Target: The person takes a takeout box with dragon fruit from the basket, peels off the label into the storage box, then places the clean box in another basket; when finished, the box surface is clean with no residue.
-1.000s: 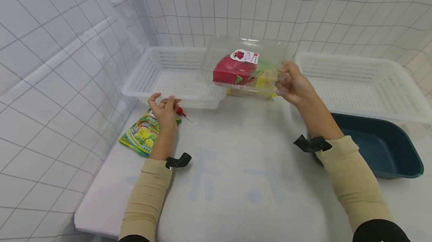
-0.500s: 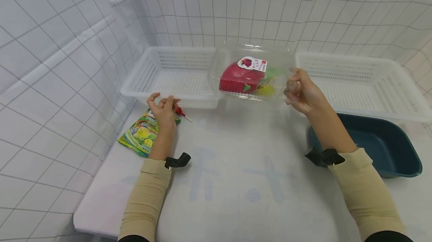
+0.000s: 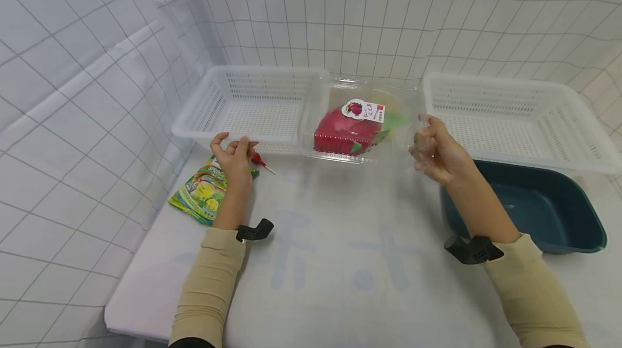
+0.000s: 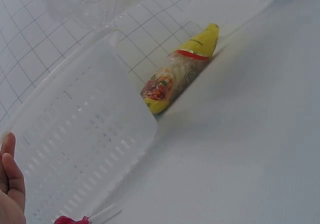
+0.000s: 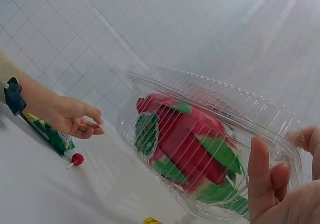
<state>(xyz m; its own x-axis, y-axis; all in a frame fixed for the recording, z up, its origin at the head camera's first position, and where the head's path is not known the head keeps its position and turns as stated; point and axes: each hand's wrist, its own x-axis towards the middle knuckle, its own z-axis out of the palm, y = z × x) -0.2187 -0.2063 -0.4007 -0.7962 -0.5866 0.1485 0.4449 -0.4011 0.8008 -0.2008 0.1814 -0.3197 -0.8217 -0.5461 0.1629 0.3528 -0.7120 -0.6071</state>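
Observation:
My right hand (image 3: 439,154) grips the right end of a clear plastic clamshell box (image 3: 402,145), thumb and fingers pinching its edge. Inside lies a red dragon fruit (image 3: 340,132) with green scales, under a white label. The box is held between the two white baskets, its left side overlapping the left basket in the head view. At the front rim of the left white basket (image 3: 264,135) is my left hand (image 3: 235,162), curled fingers holding the rim. Below that hand are a green and yellow snack bag (image 3: 201,191), partly covered by the wrist, and a red lollipop (image 3: 258,160).
A yellow-ended food packet (image 4: 180,71) lies beside the left basket, mostly behind the box in the head view. Another white basket (image 3: 588,137) stands at the back right, with a dark teal basin (image 3: 549,213) in front. Grid-patterned cloth walls rise behind and left.
My right hand first shifted the clamshell box rightward, then lowered it toward the table. My left hand stays at the basket rim.

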